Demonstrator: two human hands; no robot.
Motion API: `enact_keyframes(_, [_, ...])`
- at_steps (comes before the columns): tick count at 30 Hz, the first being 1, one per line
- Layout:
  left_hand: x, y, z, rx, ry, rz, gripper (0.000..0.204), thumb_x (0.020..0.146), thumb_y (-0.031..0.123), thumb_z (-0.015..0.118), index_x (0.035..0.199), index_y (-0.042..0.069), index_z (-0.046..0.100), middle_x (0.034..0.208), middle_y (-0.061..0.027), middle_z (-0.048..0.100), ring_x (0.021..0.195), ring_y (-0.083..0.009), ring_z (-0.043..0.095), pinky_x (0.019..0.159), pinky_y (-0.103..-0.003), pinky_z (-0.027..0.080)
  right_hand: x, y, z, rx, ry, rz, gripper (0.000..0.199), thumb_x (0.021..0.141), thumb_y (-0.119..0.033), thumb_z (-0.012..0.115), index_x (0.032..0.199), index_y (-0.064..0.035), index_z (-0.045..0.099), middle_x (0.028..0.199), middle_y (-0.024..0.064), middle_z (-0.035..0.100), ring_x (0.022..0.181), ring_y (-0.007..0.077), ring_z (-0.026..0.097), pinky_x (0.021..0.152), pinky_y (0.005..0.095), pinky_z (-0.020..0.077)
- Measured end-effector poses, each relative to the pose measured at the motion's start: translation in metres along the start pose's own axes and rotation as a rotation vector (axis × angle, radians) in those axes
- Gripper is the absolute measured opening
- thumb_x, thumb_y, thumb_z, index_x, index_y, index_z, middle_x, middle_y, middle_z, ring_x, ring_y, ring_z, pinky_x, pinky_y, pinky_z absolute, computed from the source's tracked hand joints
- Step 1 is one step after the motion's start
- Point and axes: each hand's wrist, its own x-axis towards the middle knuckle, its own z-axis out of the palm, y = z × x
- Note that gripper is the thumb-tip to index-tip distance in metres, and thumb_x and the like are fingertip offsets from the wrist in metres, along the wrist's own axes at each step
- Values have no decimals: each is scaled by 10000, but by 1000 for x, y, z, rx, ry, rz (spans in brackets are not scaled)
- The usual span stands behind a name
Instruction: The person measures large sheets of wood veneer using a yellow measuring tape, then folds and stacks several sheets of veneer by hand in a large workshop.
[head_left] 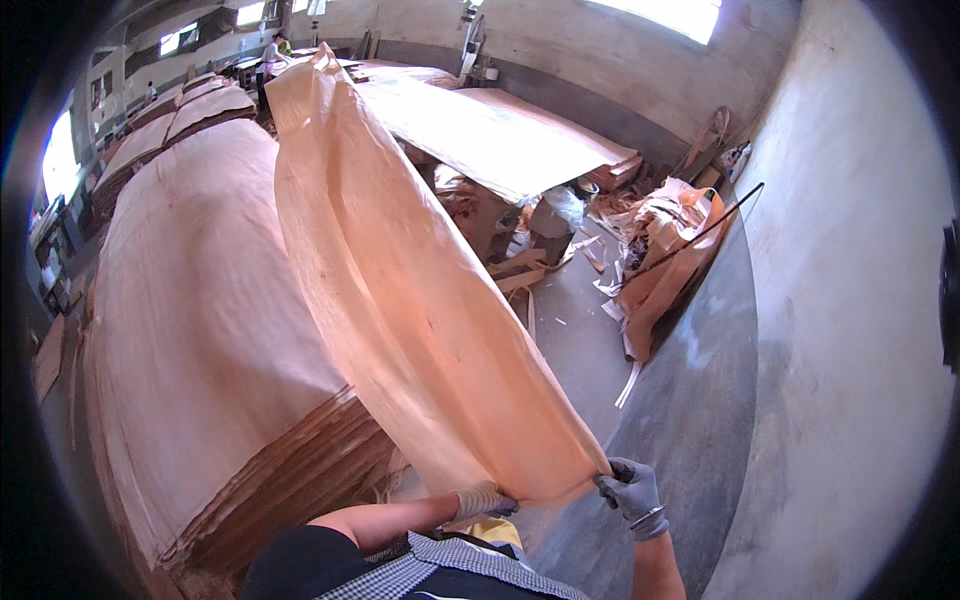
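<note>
A long, thin, pale pinkish-tan sheet of wood veneer (400, 290) is held up off the tall stack of matching veneer sheets (200, 330) to the person's left, its near edge at waist height and its far end curling up and away towards the back of the workshop; held by one edge like this, the flimsy sheet bows along its length rather than lying flat, probably to keep it from dragging or splitting. The left hand (482, 500), in a light knitted glove, grips the near edge with its fingers clamped on the veneer, the forearm coming in low and bent across the body. The right hand (632, 492), in a grey glove, pinches the sheet's near right corner, fingers closed on it, wrist cocked and the forearm rising from the lower edge. Beyond lie more veneer stacks (500, 130), a heap of torn veneer scraps (665, 250) against the grey concrete wall (850, 300), and a distant person (271, 55).
</note>
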Motion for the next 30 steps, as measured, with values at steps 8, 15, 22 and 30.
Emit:
enact_keyframes(8, [216,127,-56,-164,118,-33,212,767,211,661,893,41,643,787,-28,606,697,-121,548,596,-248,446,243,-18,-127,64,-68,-26,140,728,-27,664,859,11,632,594,6,551,447,56,465,382,196,351])
enact_keyframes(15, [385,219,-111,-124,193,-103,264,758,269,651,911,54,653,799,-41,630,703,-135,585,640,-260,483,449,-30,-218,76,-117,-7,128,734,-56,666,838,9,629,577,12,549,424,64,462,372,197,345])
enact_keyframes(22, [584,320,-202,22,66,-146,289,754,311,648,899,61,660,779,-36,635,698,-130,589,640,-259,489,661,-33,-299,81,-122,18,161,725,-43,668,867,18,626,577,14,544,431,70,460,374,204,341])
enact_keyframes(30, [778,481,-283,86,36,-80,162,736,216,630,724,56,651,613,-6,579,524,-99,525,480,-234,423,879,-107,-381,48,-57,-28,123,739,-36,654,842,24,622,592,6,557,434,61,463,382,202,343])
